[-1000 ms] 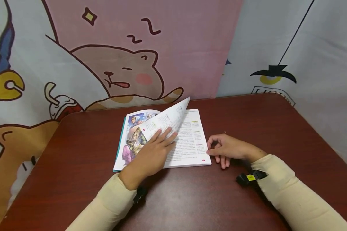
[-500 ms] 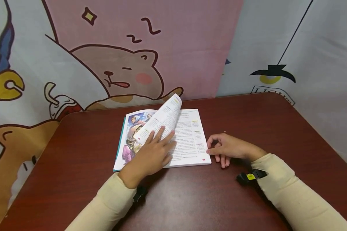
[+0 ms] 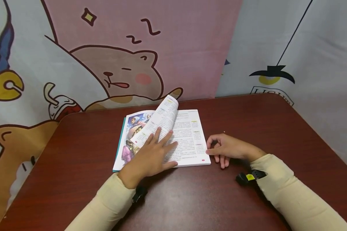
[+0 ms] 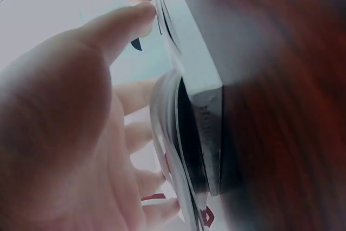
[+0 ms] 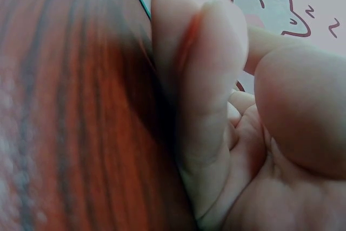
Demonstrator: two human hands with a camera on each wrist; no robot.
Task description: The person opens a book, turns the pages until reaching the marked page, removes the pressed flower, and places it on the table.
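Note:
An open book (image 3: 188, 141) lies on the table, with a colour illustration on its left page and print on the right. One printed leaf (image 3: 166, 112) stands lifted and curls over toward the left. My left hand (image 3: 150, 157) rests across the middle of the book, fingers spread over the foot of that leaf, thumb at the near edge. The left wrist view shows the book's page block (image 4: 200, 74) edge-on beside the hand. At the right edge, my right hand (image 3: 229, 147) pinches the book with thumb and curled index finger; the other fingers rest near the table.
The dark red wooden table (image 3: 191, 199) stretches out around the book on all sides. Behind its far edge hangs a cartoon-printed cloth (image 3: 196, 48). A black wrist strap (image 3: 248, 177) sits by the right sleeve.
The lifted leaf has swung further left and curled over. My left hand's fingers have spread wider, and its thumb has come out to the near edge. The right hand has stayed put.

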